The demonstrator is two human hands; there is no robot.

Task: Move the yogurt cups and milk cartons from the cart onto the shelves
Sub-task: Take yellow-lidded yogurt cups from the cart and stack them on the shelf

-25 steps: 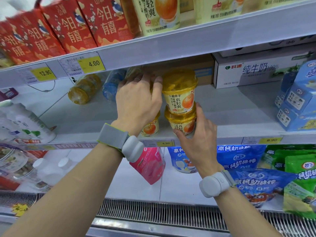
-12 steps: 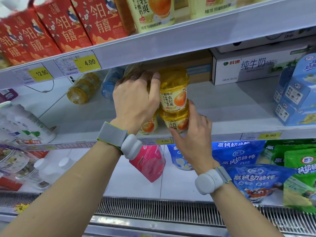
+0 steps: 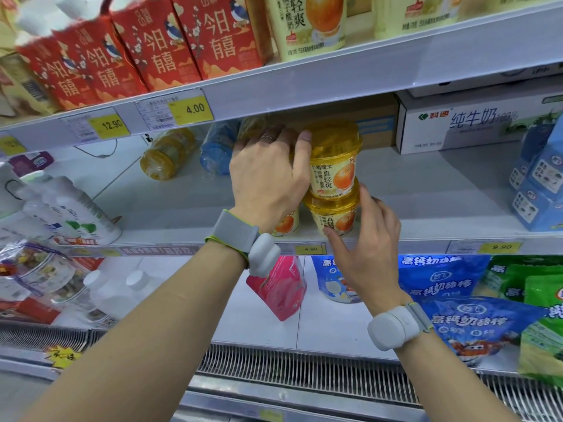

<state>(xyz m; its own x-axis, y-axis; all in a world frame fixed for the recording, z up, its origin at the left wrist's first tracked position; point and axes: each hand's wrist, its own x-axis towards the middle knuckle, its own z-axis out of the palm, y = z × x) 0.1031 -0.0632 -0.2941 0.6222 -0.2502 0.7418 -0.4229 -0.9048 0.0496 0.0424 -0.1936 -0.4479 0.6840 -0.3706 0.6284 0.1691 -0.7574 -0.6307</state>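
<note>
On the middle shelf [image 3: 441, 202] stand two yellow-lidded orange yogurt cups, one on the other. My left hand [image 3: 268, 178] curls over a cup that it hides, on top of a third cup [image 3: 286, 223], and its thumb lies against the top yogurt cup [image 3: 335, 166]. My right hand [image 3: 362, 239] grips the lower yogurt cup [image 3: 335, 217], thumb at its front base and fingers round its right side. Red milk cartons [image 3: 158, 53] line the top shelf. The cart is out of view.
Yellow and blue bottles [image 3: 167, 156] lie at the back left of the middle shelf. White bottles [image 3: 70, 208] stand at the left, a white milk box [image 3: 475, 123] and blue cartons [image 3: 542, 184] at the right. Below lie a pink pouch [image 3: 280, 287] and blue and green snack bags [image 3: 475, 321].
The stacked cups have edged slightly left toward the neighbouring stack. Both hands keep their hold, and the view has shifted a little.
</note>
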